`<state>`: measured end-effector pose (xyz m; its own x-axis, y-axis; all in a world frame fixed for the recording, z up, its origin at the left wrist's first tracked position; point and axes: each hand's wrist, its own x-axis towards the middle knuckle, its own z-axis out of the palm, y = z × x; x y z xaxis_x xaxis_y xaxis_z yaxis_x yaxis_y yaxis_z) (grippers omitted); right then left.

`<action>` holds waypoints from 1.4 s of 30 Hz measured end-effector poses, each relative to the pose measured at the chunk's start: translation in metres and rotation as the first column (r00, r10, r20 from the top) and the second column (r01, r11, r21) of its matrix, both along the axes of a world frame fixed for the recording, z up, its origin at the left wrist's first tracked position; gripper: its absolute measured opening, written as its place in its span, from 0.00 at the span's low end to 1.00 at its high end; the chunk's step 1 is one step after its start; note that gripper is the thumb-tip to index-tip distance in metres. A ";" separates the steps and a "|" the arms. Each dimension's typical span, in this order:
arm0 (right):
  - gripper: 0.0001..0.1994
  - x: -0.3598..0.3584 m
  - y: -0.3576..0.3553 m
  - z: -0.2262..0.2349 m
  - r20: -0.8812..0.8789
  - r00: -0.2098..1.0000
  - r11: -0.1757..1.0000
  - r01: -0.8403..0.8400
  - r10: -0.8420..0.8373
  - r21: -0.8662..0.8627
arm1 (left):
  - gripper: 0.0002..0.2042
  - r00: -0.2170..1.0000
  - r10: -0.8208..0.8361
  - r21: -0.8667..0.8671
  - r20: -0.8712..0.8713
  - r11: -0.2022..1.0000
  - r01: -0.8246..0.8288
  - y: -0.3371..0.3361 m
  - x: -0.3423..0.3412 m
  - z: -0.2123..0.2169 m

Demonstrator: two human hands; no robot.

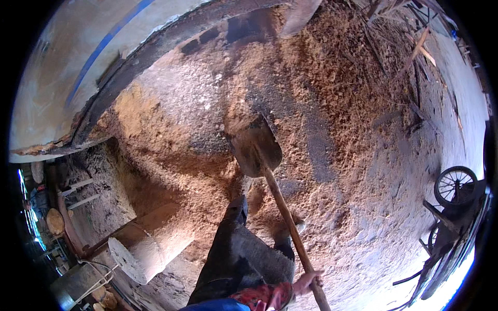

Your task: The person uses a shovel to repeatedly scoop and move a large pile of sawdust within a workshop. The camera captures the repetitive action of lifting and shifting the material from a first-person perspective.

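Note:
My left hand (pixel 307 283), at the end of a red patterned sleeve (pixel 267 296), is wrapped round the wooden handle of a shovel (pixel 284 210). The handle slants from the lower right up to a broad, worn metal blade (pixel 255 147). That blade rests on loose brown, crumbly material (pixel 207 171) that looks like sawdust, with no heaped load visible on it. The handle's upper end runs out of the lower edge. My right hand is out of view. My legs in dark trousers (pixel 244 259) stand just behind the blade.
A large pale curved structure with a blue stripe (pixel 111 39) overhangs the upper left. A thick cylinder (pixel 150 246) lies at the lower left. Sticks and branches (pixel 410 67) are scattered at the upper right. A spoked wheel (pixel 455 185) on a cart-like object stands at the right.

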<state>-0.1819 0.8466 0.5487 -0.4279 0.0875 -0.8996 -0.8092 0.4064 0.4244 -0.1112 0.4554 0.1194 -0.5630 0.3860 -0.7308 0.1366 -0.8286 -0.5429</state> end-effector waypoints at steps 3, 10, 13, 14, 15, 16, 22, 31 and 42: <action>0.10 -0.003 -0.097 -0.047 -0.078 0.940 0.934 0.315 -0.331 -0.168 | 0.09 0.995 0.091 -0.164 -0.040 0.982 -0.097 -0.071 0.011 -0.023; 0.13 -0.014 -0.373 -0.197 0.296 0.820 0.710 0.572 -0.489 -0.412 | 0.09 0.843 0.509 -0.304 -0.174 0.787 -0.537 -0.240 0.030 -0.065; 0.17 0.013 -0.420 -0.252 0.497 0.831 0.748 0.491 -0.249 -0.447 | 0.08 0.805 0.532 -0.235 -0.263 0.774 -0.588 -0.283 0.056 -0.090; 0.17 0.020 -0.423 -0.268 0.499 0.831 0.753 0.488 -0.245 -0.442 | 0.09 0.820 0.512 -0.251 -0.255 0.784 -0.568 -0.292 0.064 -0.099; 0.17 0.034 -0.421 -0.284 0.505 0.828 0.754 0.491 -0.246 -0.437 | 0.08 0.858 0.469 -0.297 -0.209 0.806 -0.512 -0.300 0.074 -0.108; 0.17 0.051 -0.415 -0.301 0.508 0.822 0.750 0.502 -0.258 -0.431 | 0.08 0.877 0.449 -0.291 -0.172 0.827 -0.481 -0.304 0.087 -0.115; 0.15 0.125 -0.372 -0.385 0.725 0.503 0.270 0.865 -0.470 -0.424 | 0.09 0.969 0.246 -0.440 0.021 0.873 -0.212 -0.310 0.129 -0.156; 0.20 0.176 -0.487 -0.509 0.844 0.288 0.259 0.948 -0.452 -0.184 | 0.10 0.894 0.076 -0.721 0.441 0.623 0.303 -0.451 0.170 -0.198; 0.20 0.152 -0.549 -0.483 0.849 0.249 0.038 0.964 -0.466 -0.262 | 0.09 0.780 0.172 -0.788 0.602 0.284 0.546 -0.502 0.109 -0.165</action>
<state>-0.0294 0.2972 0.0653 -0.1030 -0.5921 -0.7993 0.2282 0.7680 -0.5984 -0.0022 -0.0470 -0.0453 -0.0038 -0.6766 -0.7364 -0.1792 -0.7240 0.6661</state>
